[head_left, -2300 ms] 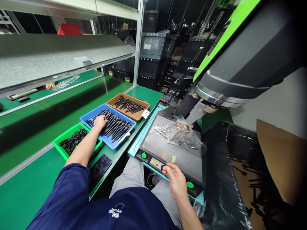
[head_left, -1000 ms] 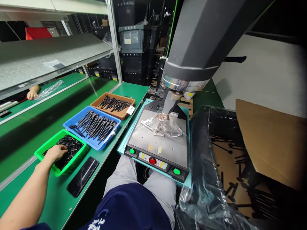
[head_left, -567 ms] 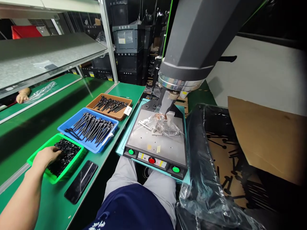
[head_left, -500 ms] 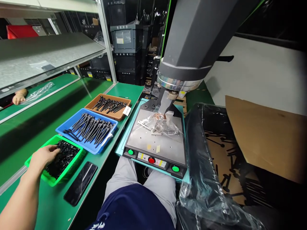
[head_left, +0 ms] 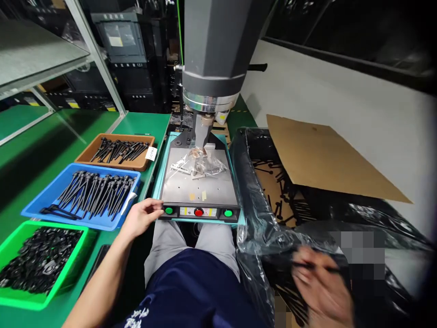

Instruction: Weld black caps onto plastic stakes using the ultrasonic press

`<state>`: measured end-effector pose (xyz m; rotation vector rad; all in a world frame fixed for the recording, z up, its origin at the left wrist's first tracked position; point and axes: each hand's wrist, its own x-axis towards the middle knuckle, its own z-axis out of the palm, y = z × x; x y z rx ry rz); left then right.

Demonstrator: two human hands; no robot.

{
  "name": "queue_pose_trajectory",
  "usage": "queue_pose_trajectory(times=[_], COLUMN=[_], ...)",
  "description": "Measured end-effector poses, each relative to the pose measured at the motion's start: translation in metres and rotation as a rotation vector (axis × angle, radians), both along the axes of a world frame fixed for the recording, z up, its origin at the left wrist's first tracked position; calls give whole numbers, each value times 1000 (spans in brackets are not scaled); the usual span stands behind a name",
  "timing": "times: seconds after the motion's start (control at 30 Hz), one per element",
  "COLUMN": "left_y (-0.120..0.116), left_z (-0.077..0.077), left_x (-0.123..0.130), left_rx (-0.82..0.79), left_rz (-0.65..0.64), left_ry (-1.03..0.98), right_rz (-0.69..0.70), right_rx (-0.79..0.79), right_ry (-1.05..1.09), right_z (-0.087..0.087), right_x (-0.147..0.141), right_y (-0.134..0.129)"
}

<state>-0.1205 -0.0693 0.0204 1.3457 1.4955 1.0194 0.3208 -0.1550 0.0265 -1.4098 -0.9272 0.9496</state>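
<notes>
My left hand (head_left: 143, 216) is at the front left corner of the press machine (head_left: 205, 189), close to its left green button (head_left: 169, 210). Its thumb and fingers curl toward each other, and whatever lies between them is too small to make out. Over the black-lined box on the right, my right hand (head_left: 322, 284) is smeared by motion. A thin dark rod-shaped part (head_left: 309, 266) crosses its closed fingers. On the machine's plate sits a metal fixture (head_left: 198, 166) wrapped in clear plastic, under the machine's head (head_left: 205, 127).
Along the green bench stand a green bin (head_left: 73, 278) of small black parts, a blue tray (head_left: 41, 196) and a brown tray (head_left: 88, 152) of black rods. A phone (head_left: 97, 264) lies beside the green bin. Cardboard (head_left: 321, 150) leans over the box (head_left: 249, 182) holding black rods.
My left hand has left the green bin and moved right to the machine's corner. My right hand has come into view with a rod-shaped part. The view has turned right.
</notes>
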Motion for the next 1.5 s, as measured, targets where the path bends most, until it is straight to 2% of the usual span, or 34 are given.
queue_pose_trajectory(times=[0.1, 0.2, 0.33, 0.53, 0.77, 1.0, 1.13, 1.23, 1.4, 1.5], left_y=[7, 3, -5, -6, -4, 0, 3, 5, 8, 11], left_z=[3, 8, 8, 0, -6, -9, -12, -15, -22, -26], left_x=[38, 55, 56, 56, 49, 48, 48, 49, 57, 59], left_rx=[40, 53, 58, 79, 121, 179, 207, 210, 209, 196], left_rz=[-118, -173, -192, -197, -203, -242, -260, -256, -195, -145], left_ry=[-132, -171, -197, -253, -184, -141, -121, -126, -203, -232], right_rz=[159, 245, 295, 340, 336, 226, 187, 182, 181, 243], right_rx=[30, 82, 104, 120, 74, -32, -23, -13, -111, -83], right_ry=[330, 444, 491, 505, 467, 625, 674, 721, 882, 888], right_z=[-5, -6, -9, -19, -24, -31, -36, -40, -51, -62], right_x=[-64, -120, -155, -169, -174, -186, -191, -194, -197, -195], right_y=[29, 53, 66, 69, 72, 71, 69, 68, 68, 64])
